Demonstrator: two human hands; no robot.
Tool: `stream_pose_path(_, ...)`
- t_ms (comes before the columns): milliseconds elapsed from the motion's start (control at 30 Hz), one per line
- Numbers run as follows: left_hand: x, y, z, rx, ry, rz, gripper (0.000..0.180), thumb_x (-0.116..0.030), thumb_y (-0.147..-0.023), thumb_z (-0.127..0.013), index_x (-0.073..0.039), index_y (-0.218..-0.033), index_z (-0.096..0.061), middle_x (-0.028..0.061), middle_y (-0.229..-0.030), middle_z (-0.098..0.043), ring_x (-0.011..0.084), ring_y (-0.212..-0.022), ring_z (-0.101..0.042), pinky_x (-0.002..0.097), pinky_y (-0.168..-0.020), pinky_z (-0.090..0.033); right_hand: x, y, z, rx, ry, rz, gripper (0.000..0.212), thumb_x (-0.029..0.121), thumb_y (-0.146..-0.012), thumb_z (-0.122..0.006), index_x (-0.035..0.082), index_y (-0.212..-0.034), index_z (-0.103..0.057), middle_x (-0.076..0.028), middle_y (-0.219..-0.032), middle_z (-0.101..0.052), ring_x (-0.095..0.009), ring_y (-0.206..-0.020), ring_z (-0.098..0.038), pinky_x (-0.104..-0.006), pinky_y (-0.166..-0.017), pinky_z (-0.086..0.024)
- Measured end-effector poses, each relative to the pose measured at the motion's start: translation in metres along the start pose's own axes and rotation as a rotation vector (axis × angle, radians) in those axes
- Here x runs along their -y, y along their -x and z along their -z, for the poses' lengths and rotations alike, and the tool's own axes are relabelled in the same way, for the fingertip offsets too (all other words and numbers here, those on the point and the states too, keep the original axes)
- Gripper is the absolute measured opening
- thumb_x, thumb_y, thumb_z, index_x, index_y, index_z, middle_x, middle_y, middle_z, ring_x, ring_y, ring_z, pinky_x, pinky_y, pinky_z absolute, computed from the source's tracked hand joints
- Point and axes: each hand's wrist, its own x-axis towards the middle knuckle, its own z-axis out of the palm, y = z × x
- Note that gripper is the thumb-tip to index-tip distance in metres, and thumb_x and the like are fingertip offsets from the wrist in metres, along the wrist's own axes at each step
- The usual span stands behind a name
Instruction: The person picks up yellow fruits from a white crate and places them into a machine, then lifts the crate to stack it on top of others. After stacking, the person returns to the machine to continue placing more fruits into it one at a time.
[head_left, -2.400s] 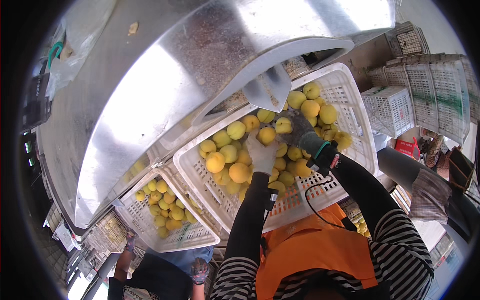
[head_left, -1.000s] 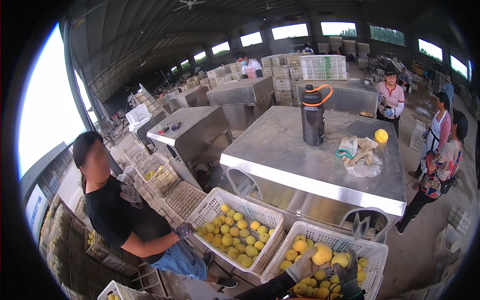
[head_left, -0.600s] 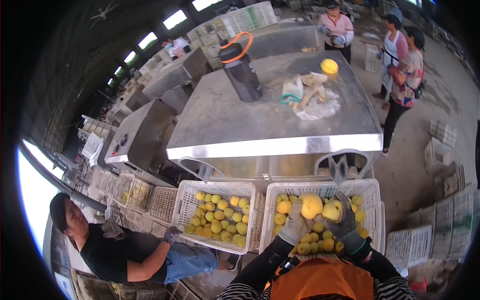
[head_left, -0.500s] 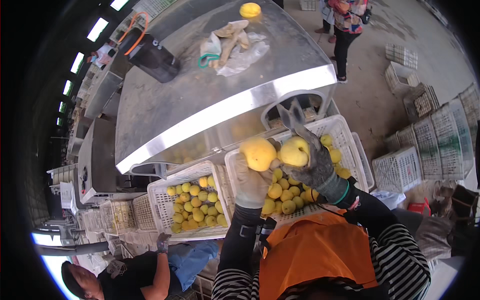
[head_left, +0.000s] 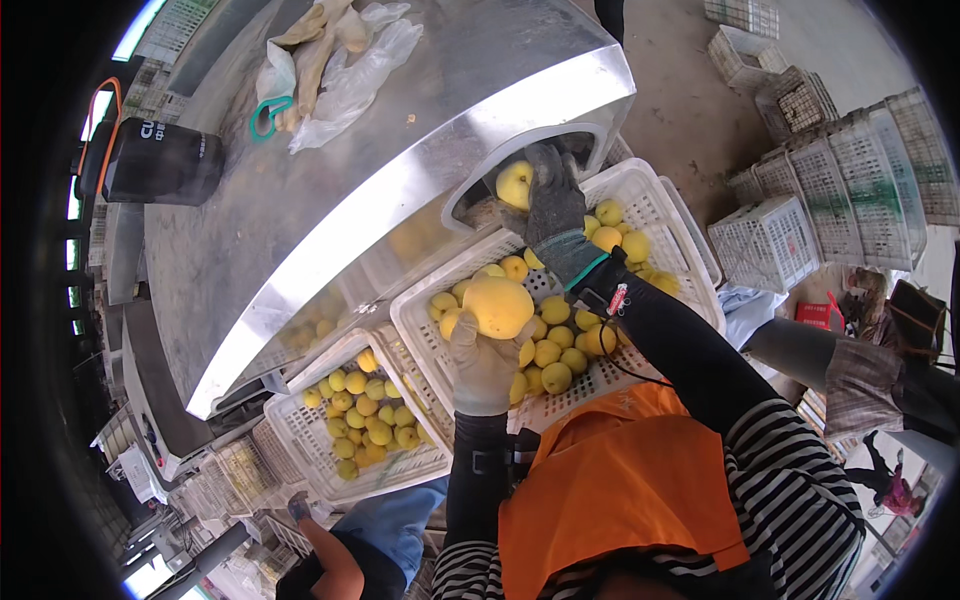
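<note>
My left hand [head_left: 482,372], in a pale glove, is closed round a large orange-yellow peach [head_left: 498,307]. It holds the fruit above a white plastic crate [head_left: 412,322] partly filled with yellow peaches [head_left: 556,376]. My right hand [head_left: 556,200], gloved in dark grey with a green cuff, has a yellow peach [head_left: 514,185] in its fingers at the rounded opening [head_left: 470,207] in the metal table's side. Its fingertips are partly hidden by the dark opening and the glove.
The steel-edged table [head_left: 330,215] carries a black bottle [head_left: 165,160] with an orange loop, gloves [head_left: 318,50] and a clear plastic bag [head_left: 362,85]. A second crate of peaches [head_left: 280,425] stands at left, beside another person's arm [head_left: 335,555]. Stacked crates [head_left: 850,190] stand at right.
My right hand has moved from beside the left, above the crate, up to the table opening with its peach. My left hand still holds its peach. The whole view has turned.
</note>
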Motion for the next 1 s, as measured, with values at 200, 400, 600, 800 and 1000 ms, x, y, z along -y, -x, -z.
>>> stream_pose_path(200,-0.015,-0.024,0.002,0.208,0.136,0.003,0.061,-0.021,-0.082,-0.059,-0.004,-0.137,-0.036,0.0146,-0.134,-0.043,0.0274,-0.123,-0.04,0.0407,-0.105,-0.03,0.04,-0.065,0.013,0.589,0.576,0.184,0.057,0.04,-0.072,-0.069,0.001,-0.11,-0.054,-0.026,-0.113,-0.053,-0.037,-0.097,-0.054,-0.0455,-0.078,-0.045)
stream_pose_path(400,-0.012,-0.042,-0.009,0.305,0.016,-0.143,0.067,-0.003,-0.066,-0.058,-0.003,-0.131,-0.045,0.014,-0.136,-0.041,0.025,-0.117,-0.044,0.0356,-0.095,-0.04,0.053,0.032,0.09,0.11,-0.485,0.259,0.088,0.034,-0.071,-0.073,-0.001,-0.137,-0.027,-0.024,-0.134,-0.039,-0.037,-0.123,-0.042,-0.0426,-0.1,-0.037)
stream_pose_path(600,-0.01,-0.034,-0.053,0.266,-0.121,-0.21,0.062,-0.02,-0.079,-0.06,-0.002,-0.134,-0.04,0.0109,-0.132,-0.045,0.0217,-0.116,-0.045,0.0287,-0.089,-0.041,0.07,0.034,0.069,-0.14,-0.391,0.149,0.063,0.024,-0.068,-0.072,0.001,-0.121,-0.048,-0.022,-0.117,-0.052,-0.036,-0.1,-0.057,-0.0363,-0.08,-0.049)
stream_pose_path(800,0.019,-0.043,0.004,-0.096,-0.25,-0.216,0.049,-0.025,-0.084,-0.057,-0.011,-0.13,-0.045,0.0042,-0.124,-0.049,0.0164,-0.112,-0.045,0.0399,-0.096,-0.034,-0.009,-0.009,0.002,-0.023,0.099,0.05,0.099,0.039,-0.062,-0.078,-0.001,-0.133,-0.022,-0.026,-0.127,-0.037,-0.044,-0.119,-0.038,-0.0496,-0.096,-0.039)
stream_pose_path(1000,0.008,-0.036,0.019,-0.438,-0.466,0.056,0.032,-0.018,-0.088,-0.051,-0.009,-0.118,-0.05,0.0032,-0.106,-0.052,0.0151,-0.1,-0.05,0.0356,-0.087,-0.041,0.0,-0.063,-0.006,0.422,0.485,0.116,0.066,0.057,-0.077,-0.06,0.0,-0.11,-0.053,-0.019,-0.102,-0.057,-0.032,-0.091,-0.06,-0.0446,-0.079,-0.047)
